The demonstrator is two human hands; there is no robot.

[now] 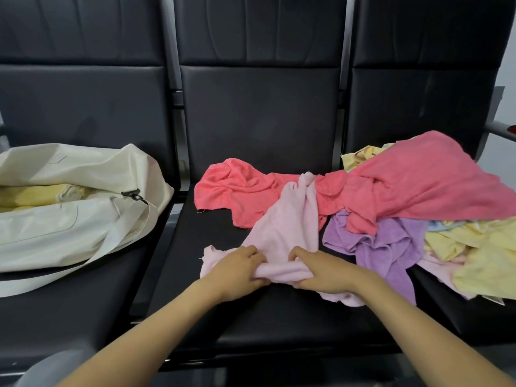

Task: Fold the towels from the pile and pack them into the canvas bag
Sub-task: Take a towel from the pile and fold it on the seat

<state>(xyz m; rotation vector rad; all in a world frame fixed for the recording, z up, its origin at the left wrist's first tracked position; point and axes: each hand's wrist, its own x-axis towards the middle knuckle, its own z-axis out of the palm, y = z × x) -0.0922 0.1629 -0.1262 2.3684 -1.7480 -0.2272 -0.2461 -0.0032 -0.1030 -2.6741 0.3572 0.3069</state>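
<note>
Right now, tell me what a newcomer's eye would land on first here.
The coral towel stands out brightest, draped over the heap at right. At centre, the left grip and right grip hold a pale pink towel. The cream canvas bag lies open at left.

Black bench seats (251, 317) with canvas bag (69, 227) and towel pile (418, 185)

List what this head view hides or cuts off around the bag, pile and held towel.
Head view:
canvas bag: left end cut by the frame edge; its fabric hides most contents.
pile: right side cut off; the coral towel covers others, so no count.
pale pink towel: near edge bunched under the left hand and right hand.
</note>
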